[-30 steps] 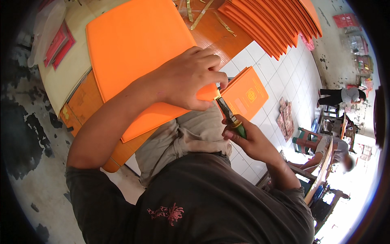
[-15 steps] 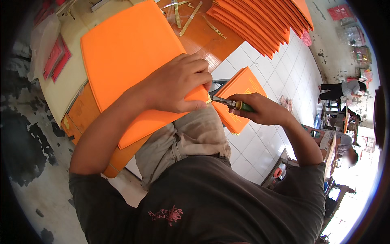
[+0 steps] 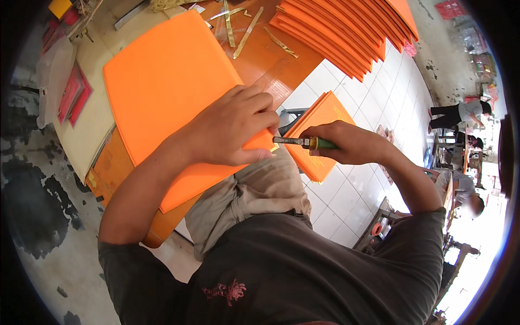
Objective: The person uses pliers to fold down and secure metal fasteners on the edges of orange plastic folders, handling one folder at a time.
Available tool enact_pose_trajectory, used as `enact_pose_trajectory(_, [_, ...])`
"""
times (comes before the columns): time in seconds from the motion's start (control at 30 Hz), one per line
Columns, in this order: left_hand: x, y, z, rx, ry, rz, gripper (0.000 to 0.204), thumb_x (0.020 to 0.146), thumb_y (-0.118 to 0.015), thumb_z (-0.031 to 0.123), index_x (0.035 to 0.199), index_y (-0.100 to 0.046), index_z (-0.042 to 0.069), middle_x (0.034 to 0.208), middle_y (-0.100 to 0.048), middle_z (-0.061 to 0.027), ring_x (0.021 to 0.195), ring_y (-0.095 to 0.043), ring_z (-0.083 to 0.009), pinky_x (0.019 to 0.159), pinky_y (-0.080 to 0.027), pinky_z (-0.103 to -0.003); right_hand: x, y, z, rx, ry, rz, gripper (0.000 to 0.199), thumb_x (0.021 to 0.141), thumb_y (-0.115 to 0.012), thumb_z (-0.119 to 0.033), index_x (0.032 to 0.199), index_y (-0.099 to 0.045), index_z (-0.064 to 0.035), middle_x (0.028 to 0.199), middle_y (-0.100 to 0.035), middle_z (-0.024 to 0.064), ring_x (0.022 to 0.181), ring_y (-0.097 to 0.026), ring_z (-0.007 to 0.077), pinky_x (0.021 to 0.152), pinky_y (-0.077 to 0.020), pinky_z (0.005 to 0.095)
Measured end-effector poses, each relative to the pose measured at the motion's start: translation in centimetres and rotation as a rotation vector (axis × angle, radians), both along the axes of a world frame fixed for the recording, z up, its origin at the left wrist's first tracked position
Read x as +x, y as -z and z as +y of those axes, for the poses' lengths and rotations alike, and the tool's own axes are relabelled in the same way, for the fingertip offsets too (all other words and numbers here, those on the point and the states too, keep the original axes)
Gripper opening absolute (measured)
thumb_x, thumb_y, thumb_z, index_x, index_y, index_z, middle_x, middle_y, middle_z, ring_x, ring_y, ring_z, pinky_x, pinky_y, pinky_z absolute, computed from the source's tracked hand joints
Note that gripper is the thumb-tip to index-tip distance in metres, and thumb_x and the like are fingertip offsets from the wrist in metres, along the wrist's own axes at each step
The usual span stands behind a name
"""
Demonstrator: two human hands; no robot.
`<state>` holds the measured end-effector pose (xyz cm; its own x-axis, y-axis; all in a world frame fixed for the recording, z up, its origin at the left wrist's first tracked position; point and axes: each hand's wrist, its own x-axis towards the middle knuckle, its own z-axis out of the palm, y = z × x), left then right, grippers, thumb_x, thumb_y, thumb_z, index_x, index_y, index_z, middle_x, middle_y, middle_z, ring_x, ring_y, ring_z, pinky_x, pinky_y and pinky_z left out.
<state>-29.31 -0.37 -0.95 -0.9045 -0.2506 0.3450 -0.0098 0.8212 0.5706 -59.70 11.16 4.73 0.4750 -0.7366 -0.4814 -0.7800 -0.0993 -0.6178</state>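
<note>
Clock directions run from the centre of view, 12 at top.

Nearest, 6 o'clock: wearer's dark shirt (image 3: 303,260), then beige trousers (image 3: 260,179) by the hub.

Left hand (image 3: 235,127), 11 o'clock: palm down on the orange folder (image 3: 168,81), fingers curled and thumb near its right-hand corner, clamped on the cover there. The folder lies at 10 o'clock on the brown table (image 3: 290,65), its near edge jutting over the table's edge. A small gold metal piece (image 3: 275,147) sits at that corner.

Right hand (image 3: 346,143), 3 o'clock: closed around the green handle of the pliers (image 3: 292,141). Pliers lie roughly level, tip pointing to 9, at the folder's corner; cannot tell whether the jaws bite on the metal.

Just beyond, 2 o'clock: small stack of orange covers (image 3: 333,111), partly behind the right hand. At 12, loose gold strips (image 3: 249,32) on the table. At 1, a taller fanned orange pile (image 3: 346,32). At 10, red packets (image 3: 81,100).

Farther: white tiled floor (image 3: 330,203), 4 o'clock; one person (image 3: 449,115) standing between 2 and 3, another (image 3: 466,189) at 3.
</note>
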Motion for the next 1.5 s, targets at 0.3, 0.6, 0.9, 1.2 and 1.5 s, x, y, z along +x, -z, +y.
enact_pose_trajectory(0.3, [-0.1, 0.0, -0.1, -0.019, -0.001, -0.002, 0.041, 0.084, -0.089, 0.034, 0.110, -0.069, 0.011, 0.115, -0.059, -0.0094, 0.119, -0.059, -0.0341, 0.107, -0.048, -0.048, -0.5, -0.1, -0.8, -0.022, -0.059, 0.039, 0.041, 0.106, -0.077, -0.016, 0.142, -0.066, 0.0002, 0.105, -0.077, 0.0190, 0.099, -0.075, 0.0397, 0.090, -0.0577, 0.0508])
enact_pose_trajectory(0.6, [-0.2, -0.2, -0.2, -0.009, 0.007, -0.004, 0.040, 0.085, -0.089, 0.035, 0.109, -0.069, 0.010, 0.116, -0.059, -0.0100, 0.119, -0.059, -0.0345, 0.108, -0.048, -0.049, 0.5, -1.4, -2.5, 0.072, -0.094, 0.173, 0.035, 0.107, -0.079, -0.032, 0.119, -0.068, -0.0004, 0.081, -0.069, 0.0184, 0.082, -0.070, 0.0403, 0.077, -0.0517, 0.0526])
enact_pose_trajectory(0.9, [-0.2, -0.4, -0.2, -0.003, 0.011, -0.027, 0.040, 0.085, -0.088, 0.036, 0.110, -0.069, 0.010, 0.117, -0.060, -0.0098, 0.120, -0.059, -0.0345, 0.108, -0.047, -0.049, 0.6, -0.7, -2.6, 0.092, -0.066, 0.147, 0.038, 0.107, -0.078, -0.033, 0.125, -0.071, -0.0005, 0.082, -0.070, 0.0197, 0.084, -0.071, 0.0398, 0.078, -0.0527, 0.0522])
enact_pose_trajectory(1.2, [-0.2, -0.1, -0.1, -0.005, 0.004, -0.013, 0.040, 0.084, -0.091, 0.033, 0.110, -0.070, 0.011, 0.115, -0.060, -0.0094, 0.119, -0.060, -0.0345, 0.110, -0.048, -0.049, 0.5, 0.0, -2.2, 0.001, -0.035, 0.112, 0.035, 0.105, -0.083, -0.032, 0.105, -0.066, -0.0019, 0.071, -0.064, 0.0138, 0.072, -0.067, 0.0358, 0.070, -0.0494, 0.0505])
enact_pose_trajectory(1.5, [-0.3, -0.1, 0.1, -0.011, -0.015, 0.017, 0.039, 0.080, -0.089, 0.029, 0.109, -0.069, 0.011, 0.113, -0.060, -0.0086, 0.117, -0.060, -0.0333, 0.108, -0.049, -0.048, -0.5, 0.2, -1.2, 0.010, -0.030, 0.064, 0.029, 0.107, -0.078, -0.020, 0.123, -0.066, 0.0012, 0.094, -0.072, 0.0183, 0.091, -0.072, 0.0399, 0.083, -0.0537, 0.0519])
